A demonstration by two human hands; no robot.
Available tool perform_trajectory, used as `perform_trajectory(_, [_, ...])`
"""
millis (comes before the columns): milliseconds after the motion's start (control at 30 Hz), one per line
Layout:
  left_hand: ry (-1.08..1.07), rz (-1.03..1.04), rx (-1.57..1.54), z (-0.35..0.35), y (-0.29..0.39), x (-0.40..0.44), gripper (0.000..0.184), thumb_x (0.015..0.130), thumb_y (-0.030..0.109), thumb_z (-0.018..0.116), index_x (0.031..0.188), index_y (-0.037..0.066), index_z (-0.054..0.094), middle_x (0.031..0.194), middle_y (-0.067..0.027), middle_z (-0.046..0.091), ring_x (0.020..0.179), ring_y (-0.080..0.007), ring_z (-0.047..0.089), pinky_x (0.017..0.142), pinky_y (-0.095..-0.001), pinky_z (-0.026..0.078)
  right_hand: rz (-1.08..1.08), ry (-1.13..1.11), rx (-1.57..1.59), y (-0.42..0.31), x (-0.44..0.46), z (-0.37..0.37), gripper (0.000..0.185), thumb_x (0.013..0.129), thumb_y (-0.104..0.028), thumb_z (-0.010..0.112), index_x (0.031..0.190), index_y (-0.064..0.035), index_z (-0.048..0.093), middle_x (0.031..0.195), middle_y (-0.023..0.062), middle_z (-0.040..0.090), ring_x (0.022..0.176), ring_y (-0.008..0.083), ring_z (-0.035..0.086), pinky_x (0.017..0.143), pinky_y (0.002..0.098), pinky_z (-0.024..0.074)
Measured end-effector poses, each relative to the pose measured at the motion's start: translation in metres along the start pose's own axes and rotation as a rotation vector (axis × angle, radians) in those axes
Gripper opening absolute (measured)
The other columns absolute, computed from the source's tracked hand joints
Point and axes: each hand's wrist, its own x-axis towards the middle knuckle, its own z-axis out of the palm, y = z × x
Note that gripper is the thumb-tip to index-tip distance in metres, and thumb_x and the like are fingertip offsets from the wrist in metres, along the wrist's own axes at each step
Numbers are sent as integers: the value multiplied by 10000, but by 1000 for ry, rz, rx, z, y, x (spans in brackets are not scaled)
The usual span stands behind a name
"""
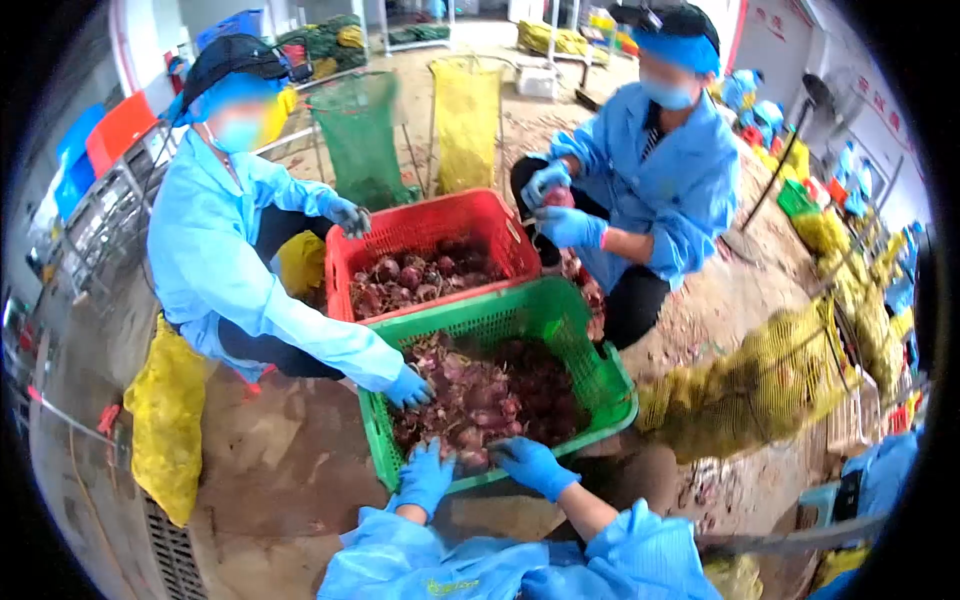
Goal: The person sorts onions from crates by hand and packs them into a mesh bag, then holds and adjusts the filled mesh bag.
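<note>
A green plastic crate (607, 388) in front of me holds many red onions (470, 395) with loose dry skins. My left hand (425, 477), in a blue glove, is at the crate's near left edge, its fingers stretched out against the onions. Over the near rim reaches my gloved right hand (537, 467), fingers extended toward the onions beside the left one. Neither hand visibly grips an onion. Across the crate, a co-worker's gloved hand (409, 387) touches the same pile from the left.
Behind the green crate stands a red crate (430, 215) of onions. Two co-workers squat at left and right; the right one holds an onion (558, 197). Yellow mesh sacks (168, 425) lie at both sides. Green (362, 130) and yellow (466, 120) mesh bags hang on frames behind.
</note>
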Motion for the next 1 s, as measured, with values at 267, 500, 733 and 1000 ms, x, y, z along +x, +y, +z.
perform_trajectory(267, [121,94,-200,37,-9,-5,392,811,334,450,1059,42,531,981,-167,568,846,-324,554,738,-382,442,143,-36,-367,43,7,50,245,752,-327,476,692,-111,574,668,123,570,581,312,557,509,433,439])
perform_trajectory(500, [-115,189,-46,27,0,16,378,807,295,436,1064,33,528,1006,-178,534,906,-317,498,759,-411,394,264,-97,-221,43,21,51,269,734,-329,489,796,-92,601,730,113,578,648,297,561,552,425,442])
perform_trajectory(733, [-338,-124,197,-36,36,26,438,798,371,448,1105,65,502,1037,-197,506,947,-350,477,748,-422,395,863,21,523,15,48,21,311,816,-307,455,1000,-82,566,950,120,589,866,230,561,772,345,433])
perform_trajectory(1000, [-650,75,-244,-155,138,25,393,812,301,405,1065,24,522,1029,-192,547,947,-327,524,808,-355,404,1126,227,461,-59,-67,-160,270,845,-172,449,1055,-32,543,932,81,598,825,169,565,739,266,446])
